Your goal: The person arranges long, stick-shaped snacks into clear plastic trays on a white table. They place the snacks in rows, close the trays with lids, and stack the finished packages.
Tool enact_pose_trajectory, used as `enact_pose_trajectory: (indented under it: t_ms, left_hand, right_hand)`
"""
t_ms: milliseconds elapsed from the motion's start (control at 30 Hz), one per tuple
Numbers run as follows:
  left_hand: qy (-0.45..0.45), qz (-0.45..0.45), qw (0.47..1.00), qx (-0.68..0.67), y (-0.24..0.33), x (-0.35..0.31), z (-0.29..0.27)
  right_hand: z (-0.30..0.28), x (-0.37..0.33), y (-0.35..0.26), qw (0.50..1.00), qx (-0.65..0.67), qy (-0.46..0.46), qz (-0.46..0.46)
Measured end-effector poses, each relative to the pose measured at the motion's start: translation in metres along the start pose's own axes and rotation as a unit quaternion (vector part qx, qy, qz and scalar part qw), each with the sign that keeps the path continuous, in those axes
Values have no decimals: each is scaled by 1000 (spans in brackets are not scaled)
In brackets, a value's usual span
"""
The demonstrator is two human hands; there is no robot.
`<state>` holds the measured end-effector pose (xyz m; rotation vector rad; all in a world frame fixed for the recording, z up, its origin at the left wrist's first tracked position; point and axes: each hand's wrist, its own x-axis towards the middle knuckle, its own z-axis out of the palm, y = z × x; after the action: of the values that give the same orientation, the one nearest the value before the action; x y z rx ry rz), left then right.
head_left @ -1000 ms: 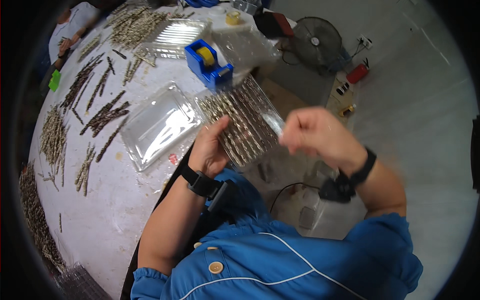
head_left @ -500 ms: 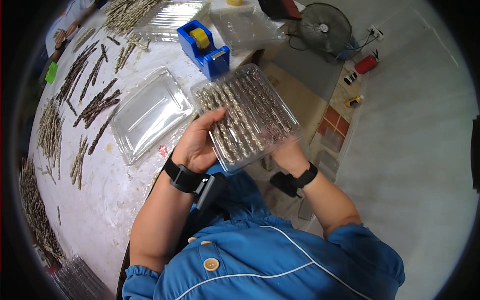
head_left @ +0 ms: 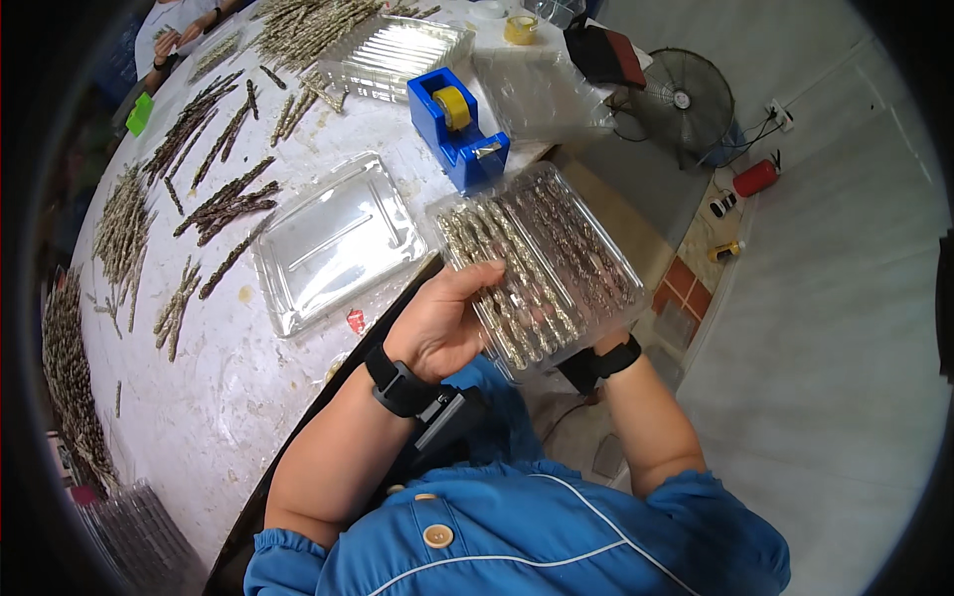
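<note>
A transparent plastic box (head_left: 542, 268) is held over the table's edge, tilted toward me. Inside lie slim twisted stalks in rows, pale ones (head_left: 497, 273) on the left and dark brown ones (head_left: 586, 253) on the right. My left hand (head_left: 447, 318) grips its left side, thumb over the top. My right hand (head_left: 611, 340) supports the near right corner from below; the box hides its fingers. Left of the box, an empty transparent plastic tray or lid (head_left: 333, 243) lies on the table. A blue tape dispenser (head_left: 457, 129) with yellow tape stands just past the box's far edge.
Dark and pale stalk bundles (head_left: 224, 204) lie across the white table (head_left: 248, 427). Stacked plastic boxes (head_left: 397, 55) and plastic sheets (head_left: 537, 89) are at the back. Another person's hands (head_left: 179, 40) work far left. A fan (head_left: 686, 104) and fire extinguisher (head_left: 757, 177) stand right.
The view has shifted, so the table things appear further right and lower. Both hands still hold the box; my right hand now sits further beneath it.
</note>
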<state>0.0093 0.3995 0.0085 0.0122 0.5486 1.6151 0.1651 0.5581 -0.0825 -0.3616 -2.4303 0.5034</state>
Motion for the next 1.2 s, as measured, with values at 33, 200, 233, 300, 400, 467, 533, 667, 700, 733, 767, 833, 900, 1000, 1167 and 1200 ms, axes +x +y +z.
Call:
enact_pose_trajectory:
  t_ms: [33, 200, 233, 300, 400, 467, 533, 667, 700, 733, 767, 833, 900, 1000, 1167, 1200]
  left_hand:
    - [8, 11, 1000, 21, -2, 0, 0]
    - [41, 201, 943, 261, -10, 4, 2]
    - [72, 259, 885, 380, -13, 4, -4]
    - [25, 249, 788, 563, -14, -1, -20]
    - [-17, 270, 738, 618, -19, -8, -35]
    - [-45, 321, 684, 654, -15, -3, -46]
    - [-56, 342, 643, 683, -11, 0, -49]
    - [-61, 333, 621, 707, -4, -2, -48]
    - [-64, 332, 622, 706, -3, -2, -50]
    - [-67, 331, 622, 706, -3, -1, -52]
    - [-62, 332, 627, 702, -3, -1, -56]
    - [-54, 332, 638, 693, -1, 1, -64]
    - [-57, 324, 642, 693, -3, -1, -67]
    - [-59, 342, 643, 683, 0, 0, -67]
    - [-132, 320, 533, 772, -3, -1, -83]
    - [-133, 313, 533, 775, -11, -9, -88]
  right_hand:
    - [-9, 6, 1, 972, 217, -7, 94]
    - [-30, 12, 38, 866, 354, -9, 353]
    - [-46, 18, 33, 856, 324, -31, 401]
    - [-68, 21, 48, 826, 367, 56, 424]
    - [-100, 55, 45, 856, 383, 22, 345]
    - [-114, 94, 22, 886, 357, -69, 286]
    - [-109, 134, -5, 908, 314, -170, 221]
    - [-60, 183, -17, 841, 347, -336, 243]
    - [-48, 190, -14, 816, 334, -384, 273]
    - [-40, 195, -12, 788, 320, -430, 303]
    - [-34, 196, -11, 785, 313, -438, 306]
    - [-27, 196, -11, 780, 298, -452, 314]
    - [-28, 195, -10, 774, 288, -466, 317]
    - [-31, 202, -21, 794, 247, -467, 302]
    - [0, 142, -29, 785, 91, -585, 183]
    - [7, 130, -28, 776, 138, -580, 203]
